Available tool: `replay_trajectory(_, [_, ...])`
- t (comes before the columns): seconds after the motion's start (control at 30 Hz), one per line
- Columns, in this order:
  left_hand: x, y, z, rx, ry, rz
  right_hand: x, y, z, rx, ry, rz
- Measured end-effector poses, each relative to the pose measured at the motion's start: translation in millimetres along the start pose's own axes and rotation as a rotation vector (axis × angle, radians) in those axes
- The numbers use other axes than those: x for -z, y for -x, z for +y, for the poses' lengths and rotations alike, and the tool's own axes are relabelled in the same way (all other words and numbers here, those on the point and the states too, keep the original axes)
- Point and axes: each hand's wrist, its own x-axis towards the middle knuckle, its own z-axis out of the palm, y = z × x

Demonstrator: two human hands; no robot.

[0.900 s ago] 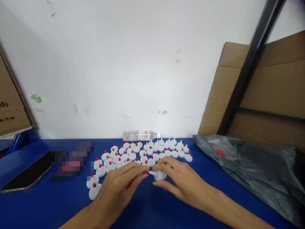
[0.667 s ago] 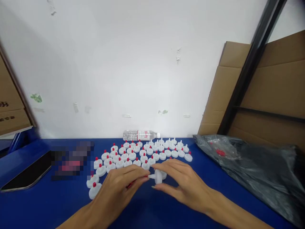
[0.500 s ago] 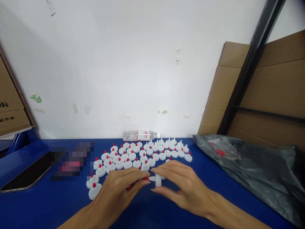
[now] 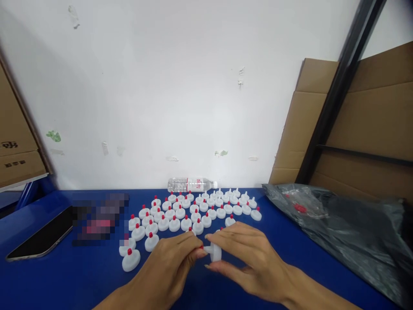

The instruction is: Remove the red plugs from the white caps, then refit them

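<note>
Between the fingers and thumb of my right hand (image 4: 254, 258) is a white plastic nozzle lid (image 4: 216, 253), turned on its side with its spout to the left. My left hand (image 4: 171, 262) pinches a small red tip cap (image 4: 201, 247) at the end of that spout; the fingers hide most of it. Behind my hands stand several white nozzle lids with red tips (image 4: 174, 224), spouts up. At the back right of this group, several lids with bare white spouts (image 4: 236, 193) stand close together.
A clear water bottle (image 4: 177, 184) lies along the wall. On the left are a phone (image 4: 41, 237) and a blurred-out patch. A grey plastic bag (image 4: 348, 228) covers the right side, with a clear bag of red caps (image 4: 300, 208) on it. Cardboard (image 4: 300, 116) leans behind.
My left fingers have closed in tighter around the red tip cap, hiding more of it. Both hands and the held lid sit slightly lower in view, and the whole view has shifted a little.
</note>
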Motion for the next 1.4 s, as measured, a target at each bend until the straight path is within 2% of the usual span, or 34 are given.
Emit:
replay_trajectory(0.27, [6, -1, 1, 0.013, -0.268, -0.148, 0, -10, -2, 0.002, 0.102, -0.141])
replay_trajectory(0.4, [10, -1, -3, -0.015, -0.329, -0.127, 0, -11, 1, -0.021, 0.177, -0.117])
replay_trajectory(0.5, [16, -3, -9, -0.007, -0.372, -0.078, 5, -9, 10, -0.096, 0.225, -0.081])
replay_trajectory(0.6, [24, -6, -15, -0.001, -0.417, -0.079, 12, -7, 20, -0.243, 0.228, -0.088])
replay_trajectory(0.7, [28, -8, -18, 0.022, -0.487, -0.156, 16, -7, 24, -0.363, 0.232, -0.113])
replay_trajectory(0.87, [32, -11, -16, 0.019, -0.579, -0.290, 19, -10, 19, -0.382, 0.245, -0.115])
replay_trajectory(0.93, [32, -12, -14, 0.029, -0.615, -0.315, 21, -11, 15, -0.400, 0.253, -0.168])
replay_trajectory(1.1, [33, -12, -12, 0.050, -0.680, -0.372, 22, -11, 7, -0.344, 0.114, -0.484])
replay_trajectory(1.17, [32, -13, -13, 0.047, -0.691, -0.387, 20, -11, 7, -0.348, 0.108, -0.554])
replay_trajectory(1.4, [31, -12, -13, 0.033, -0.672, -0.397, 14, -9, 14, -0.409, 0.179, -0.543])
